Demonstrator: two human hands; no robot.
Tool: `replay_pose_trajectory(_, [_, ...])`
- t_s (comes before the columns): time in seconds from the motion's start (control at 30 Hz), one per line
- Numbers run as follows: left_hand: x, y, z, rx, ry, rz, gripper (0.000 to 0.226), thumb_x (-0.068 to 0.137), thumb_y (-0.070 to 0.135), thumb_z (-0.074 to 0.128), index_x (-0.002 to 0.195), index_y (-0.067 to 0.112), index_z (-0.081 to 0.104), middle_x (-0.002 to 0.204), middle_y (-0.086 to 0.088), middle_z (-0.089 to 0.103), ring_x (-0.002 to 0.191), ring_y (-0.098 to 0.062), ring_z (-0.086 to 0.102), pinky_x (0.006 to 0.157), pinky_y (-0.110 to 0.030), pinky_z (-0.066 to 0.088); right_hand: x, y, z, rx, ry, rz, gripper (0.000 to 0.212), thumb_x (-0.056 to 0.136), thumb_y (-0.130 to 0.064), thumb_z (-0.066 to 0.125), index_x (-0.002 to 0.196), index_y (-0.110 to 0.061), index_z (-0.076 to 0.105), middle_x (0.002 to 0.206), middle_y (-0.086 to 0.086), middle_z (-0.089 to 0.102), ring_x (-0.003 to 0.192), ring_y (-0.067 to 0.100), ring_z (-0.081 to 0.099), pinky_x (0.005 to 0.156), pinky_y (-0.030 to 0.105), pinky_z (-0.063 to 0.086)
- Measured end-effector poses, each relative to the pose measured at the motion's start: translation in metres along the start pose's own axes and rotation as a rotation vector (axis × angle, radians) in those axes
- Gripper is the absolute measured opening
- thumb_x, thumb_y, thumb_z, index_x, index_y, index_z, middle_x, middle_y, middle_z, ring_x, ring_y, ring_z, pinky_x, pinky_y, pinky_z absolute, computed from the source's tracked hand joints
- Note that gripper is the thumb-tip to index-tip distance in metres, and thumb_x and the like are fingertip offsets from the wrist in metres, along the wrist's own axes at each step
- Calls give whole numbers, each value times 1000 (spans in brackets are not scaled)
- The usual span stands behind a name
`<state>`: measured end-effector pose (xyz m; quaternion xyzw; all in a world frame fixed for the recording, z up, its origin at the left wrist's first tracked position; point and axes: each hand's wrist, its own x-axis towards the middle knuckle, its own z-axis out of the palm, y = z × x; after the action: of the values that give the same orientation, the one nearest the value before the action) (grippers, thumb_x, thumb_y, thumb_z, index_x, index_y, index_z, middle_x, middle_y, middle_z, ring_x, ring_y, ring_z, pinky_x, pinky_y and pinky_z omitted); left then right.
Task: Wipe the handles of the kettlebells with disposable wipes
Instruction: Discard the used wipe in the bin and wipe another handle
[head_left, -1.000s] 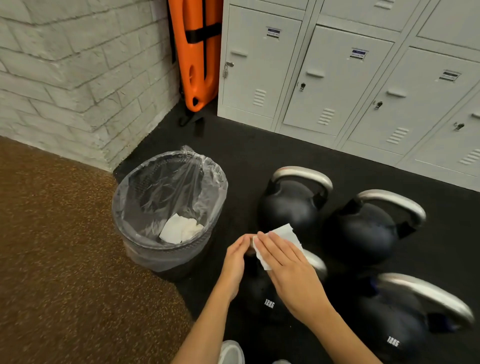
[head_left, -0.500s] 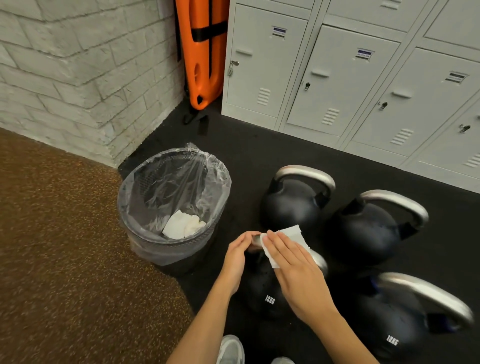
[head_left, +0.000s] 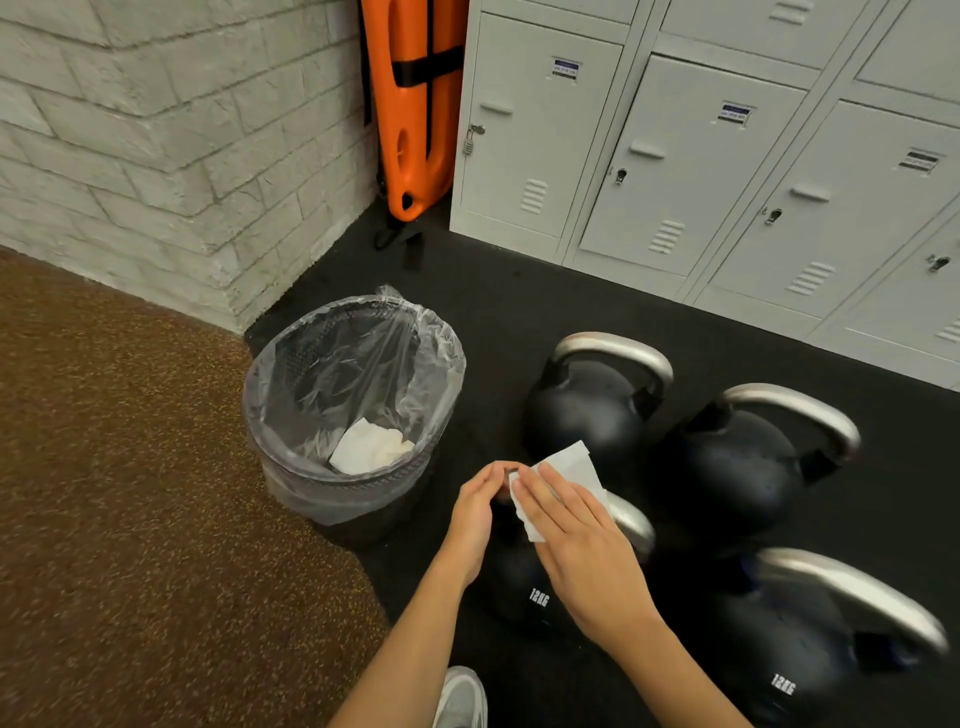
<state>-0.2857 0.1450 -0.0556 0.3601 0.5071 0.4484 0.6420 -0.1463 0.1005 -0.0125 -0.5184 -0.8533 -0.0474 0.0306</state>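
Several black kettlebells with silver handles stand on the dark floor. The nearest 12 kg kettlebell (head_left: 524, 587) is under my hands. My right hand (head_left: 582, 540) presses a white wipe (head_left: 569, 467) flat over its handle (head_left: 631, 522). My left hand (head_left: 475, 512) grips the left end of that handle, fingers curled round it. Other kettlebells stand behind (head_left: 587, 415), to the right (head_left: 737, 467) and at the near right (head_left: 795, 639).
A bin lined with clear plastic (head_left: 291, 457) stands left of the kettlebells and holds used wipes (head_left: 369, 447). Grey lockers (head_left: 675, 166) line the back. An orange board (head_left: 415, 104) leans in the corner by the white brick wall (head_left: 156, 145). My shoe (head_left: 460, 699) shows below.
The view has shifted slightly; my hands stay on the near kettlebell's handle, and the wipe under my right hand has slid a little along it.
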Motion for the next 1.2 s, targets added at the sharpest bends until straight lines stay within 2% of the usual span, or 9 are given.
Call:
replay_pose_trajectory(0.13, [0, 3, -2, -19, -7, -25, 36, 102, 18, 37, 96, 22, 72, 93, 10, 74, 92, -1, 66, 80, -15, 47, 11, -5, 0, -43, -35, -22, 58, 87, -23, 33, 141, -15, 48, 149, 1, 46, 142, 18, 35, 109, 40, 24])
replay_pose_trajectory(0.33, [0, -1, -1, -1, -15, -11, 38, 103, 19, 34, 96, 19, 71, 90, 5, 73, 87, -3, 65, 78, -19, 47, -7, -2, 7, -35, -22, 19, 62, 88, -24, 32, 150, -18, 32, 156, 0, 34, 147, 16, 18, 113, 39, 17])
replay_pose_trajectory(0.47, [1, -1, -3, -2, -43, -14, 37, 103, 20, 35, 100, 17, 71, 103, -5, 71, 96, -9, 64, 84, -22, 49, 4, -7, 1, -64, -53, -18, 74, 79, -20, 74, 145, -13, 42, 153, 4, 39, 146, 22, 26, 115, 40, 26])
replay_pose_trajectory(0.6, [2, 0, -5, 9, -44, -20, 36, 103, 23, 35, 102, 21, 71, 103, 0, 72, 103, -12, 63, 89, -25, 47, -8, -6, 2, -89, -102, -35, 92, 65, -20, 85, 145, -10, 40, 155, 7, 34, 146, 23, 17, 116, 40, 11])
replay_pose_trajectory(0.77, [1, -3, -5, -13, -23, -46, 35, 103, 22, 34, 104, 23, 69, 106, 3, 72, 105, -10, 65, 84, -23, 49, 10, -16, 4, -138, -71, -78, 80, 69, -24, 81, 139, -8, 44, 150, 9, 42, 142, 24, 32, 116, 43, 22])
replay_pose_trajectory(0.9, [3, -3, -6, -57, -11, -39, 35, 104, 24, 31, 113, 18, 65, 114, -3, 69, 111, -16, 64, 95, -30, 49, 27, -23, 7, -124, -82, -26, 70, 71, -25, 80, 134, -8, 54, 143, 10, 52, 137, 25, 44, 114, 41, 25])
replay_pose_trajectory(1.07, [3, -1, -6, 20, -56, -26, 36, 105, 28, 28, 113, 26, 63, 115, 4, 68, 114, -10, 60, 96, -25, 45, 41, -22, -9, -33, -45, 66, 50, 72, -25, 80, 119, -15, 69, 119, 2, 70, 113, 20, 64, 99, 37, 49])
replay_pose_trajectory(1.13, [2, 3, -6, 74, -110, -26, 40, 106, 31, 25, 117, 24, 63, 115, 5, 68, 112, -5, 61, 90, -17, 45, 42, -10, -12, 140, 14, 102, 37, 85, -27, 66, 122, -21, 67, 119, -5, 69, 111, 14, 64, 98, 35, 51])
replay_pose_trajectory(1.2, [2, 5, -6, 131, -160, -20, 44, 106, 35, 23, 121, 20, 62, 115, 5, 69, 110, -1, 61, 85, -10, 45, 32, 7, -15, 370, 13, 120, 41, 97, -33, 40, 134, -28, 57, 133, -11, 60, 124, 7, 53, 107, 35, 42])
